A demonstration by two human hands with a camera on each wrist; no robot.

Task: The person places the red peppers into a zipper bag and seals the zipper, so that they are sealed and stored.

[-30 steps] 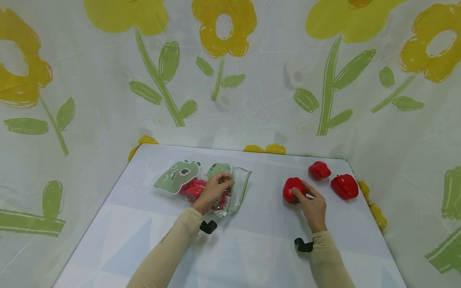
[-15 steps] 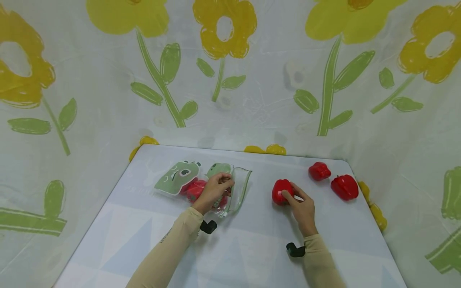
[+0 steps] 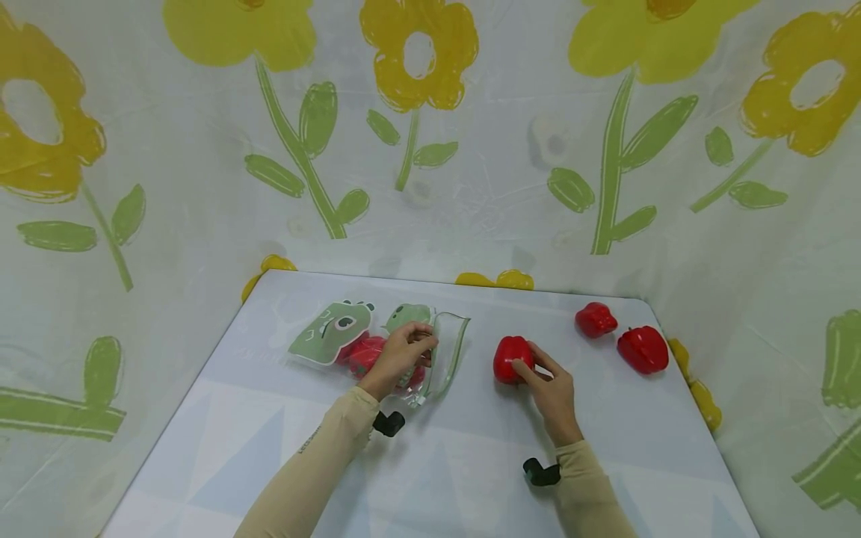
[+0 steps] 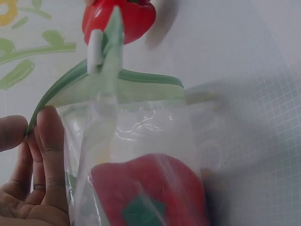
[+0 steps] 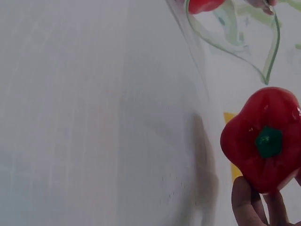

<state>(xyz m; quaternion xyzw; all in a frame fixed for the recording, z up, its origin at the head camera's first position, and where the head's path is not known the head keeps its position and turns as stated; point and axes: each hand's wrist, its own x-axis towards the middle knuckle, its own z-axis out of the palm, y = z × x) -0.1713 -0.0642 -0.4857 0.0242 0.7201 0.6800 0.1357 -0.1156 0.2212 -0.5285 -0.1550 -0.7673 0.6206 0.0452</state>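
A clear zip bag [image 3: 329, 332] with green cartoon animal prints lies at the left of the table, its mouth facing right. Red bell peppers [image 3: 366, 355] show through its plastic. My left hand [image 3: 397, 362] pinches the green zip edge [image 4: 153, 77]; in the left wrist view the mouth gapes, with a white slider [image 4: 95, 51] on it. My right hand [image 3: 554, 396] grips a shiny red bell pepper [image 3: 513, 359] between thumb and fingers, a short way right of the bag's mouth. Its green stem [image 5: 269, 141] faces the right wrist camera.
Two more red bell peppers, a smaller one [image 3: 596, 320] and a larger one [image 3: 643, 350], lie at the table's far right corner. A flower-printed curtain [image 3: 498, 187] hangs behind and around the pale table [image 3: 471, 471].
My right hand has moved left with the bell pepper, nearer to the bag's mouth. The left hand and the bag stay where they were.
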